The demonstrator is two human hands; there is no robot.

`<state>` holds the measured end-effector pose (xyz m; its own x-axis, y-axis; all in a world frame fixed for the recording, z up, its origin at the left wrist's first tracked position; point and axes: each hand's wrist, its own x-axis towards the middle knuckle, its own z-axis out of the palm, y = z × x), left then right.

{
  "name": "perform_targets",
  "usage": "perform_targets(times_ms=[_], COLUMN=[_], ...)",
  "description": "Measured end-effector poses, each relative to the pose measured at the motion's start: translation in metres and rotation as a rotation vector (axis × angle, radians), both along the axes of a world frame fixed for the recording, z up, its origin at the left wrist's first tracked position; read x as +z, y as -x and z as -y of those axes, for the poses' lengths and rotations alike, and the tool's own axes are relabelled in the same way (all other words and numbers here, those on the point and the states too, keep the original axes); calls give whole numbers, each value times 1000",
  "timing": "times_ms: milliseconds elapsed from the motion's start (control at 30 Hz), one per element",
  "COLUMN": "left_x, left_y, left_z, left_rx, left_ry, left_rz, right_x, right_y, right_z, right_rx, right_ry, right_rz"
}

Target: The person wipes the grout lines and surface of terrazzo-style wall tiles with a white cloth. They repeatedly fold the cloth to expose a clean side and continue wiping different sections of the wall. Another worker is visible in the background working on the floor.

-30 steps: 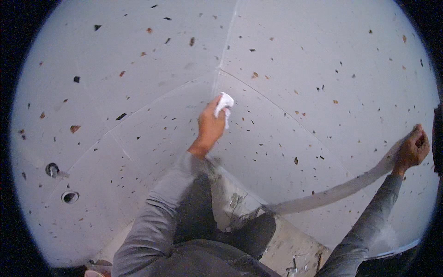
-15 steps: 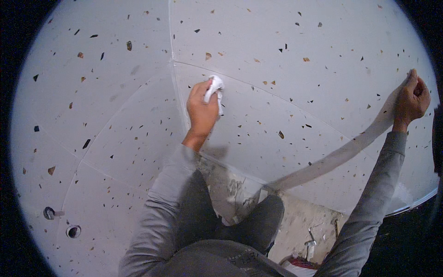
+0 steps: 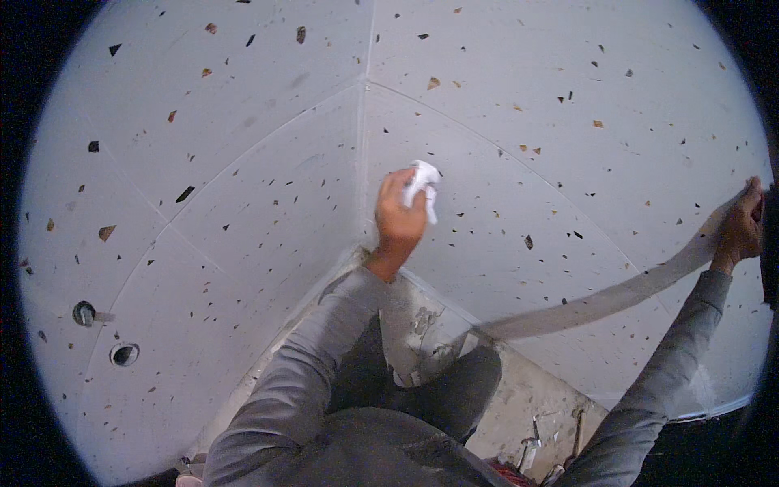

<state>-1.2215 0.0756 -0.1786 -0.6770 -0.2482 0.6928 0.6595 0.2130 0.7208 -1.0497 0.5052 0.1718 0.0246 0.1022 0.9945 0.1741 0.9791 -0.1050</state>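
My left hand (image 3: pixel 399 215) is closed around a crumpled white cloth (image 3: pixel 425 183) and presses it against the speckled white wall tile (image 3: pixel 268 203) beside the vertical corner joint (image 3: pixel 363 154). My right hand (image 3: pixel 740 229) is raised at the far right and grips the upper end of a long grey strip (image 3: pixel 617 294). That strip runs down and left to the foot of the wall near my knee. Both arms wear grey sleeves.
Two tiled walls meet in a corner in front of me. Two round holes (image 3: pixel 123 354) sit low in the left wall. A rough, stained concrete floor (image 3: pixel 519 398) lies below, with metal tools (image 3: pixel 531 446) near the lower edge. My dark-trousered knee (image 3: pixel 454 390) is bent over the floor.
The view has swung left, so the corner joint now sits near the middle. My left hand with the cloth has moved across the tile toward the corner. The right hand still holds the strip.
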Motion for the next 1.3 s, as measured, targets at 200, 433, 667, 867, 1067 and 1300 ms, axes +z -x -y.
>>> perform_targets(times_ms=[200,433,667,867,1067,1300], left_x=[-25,-83,-167,-154,-159,-124], left_y=[2,-104,-161,-152,-177,-197], left_z=[19,5,-11,-26,-52,-74], left_rx=[-50,-294,-660,-670,-742,-823], left_ry=[-95,93,83,159,-79,31], left_rz=[230,576,728,792,1025,992], right_x=[11,-4,-193,-443,-477,-488], right_y=[-21,-3,-71,-117,-131,-144], right_z=[-21,60,139,259,324,297], right_rx=[-170,127,387,587,727,476], right_ry=[-478,-211,400,1305,1595,1496], right_rz=[-176,-180,159,616,654,499])
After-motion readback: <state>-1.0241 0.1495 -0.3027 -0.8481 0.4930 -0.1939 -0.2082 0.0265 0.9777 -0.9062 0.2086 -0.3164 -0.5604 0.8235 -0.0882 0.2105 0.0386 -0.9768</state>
